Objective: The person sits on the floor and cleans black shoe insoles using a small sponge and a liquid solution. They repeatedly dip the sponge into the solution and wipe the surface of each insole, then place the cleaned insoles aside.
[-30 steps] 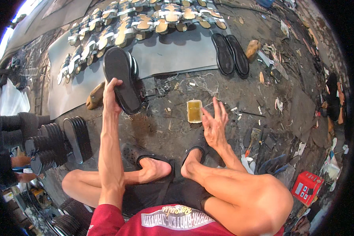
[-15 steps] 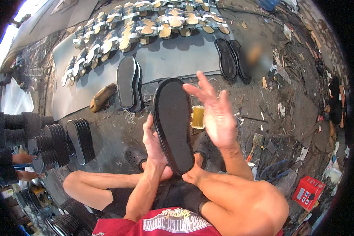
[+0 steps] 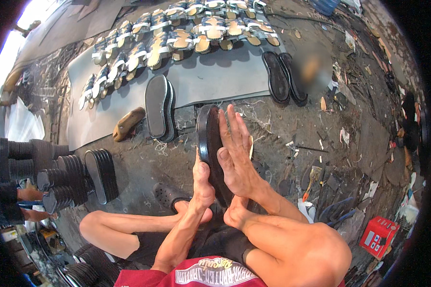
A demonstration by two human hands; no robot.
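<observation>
A black shoe sole stands upright on its edge between my palms, above my crossed feet. My left hand grips it from the left side, thumb upward along its edge. Flat against its other face lies my right hand, fingers stretched toward the sole's tip. A yellow container is mostly hidden behind the right hand. Beyond them, a pair of stacked soles and a brown shoe last lie by a grey sheet.
Rows of sandals cover the sheet's far part. Two black soles lie at its right end. Stacks of soles stand at left, beside another person's hands. A brush and a red box are at right.
The sole has turned from facing me to nearly edge-on. My right hand has come in from the right and now rests flat against it.
</observation>
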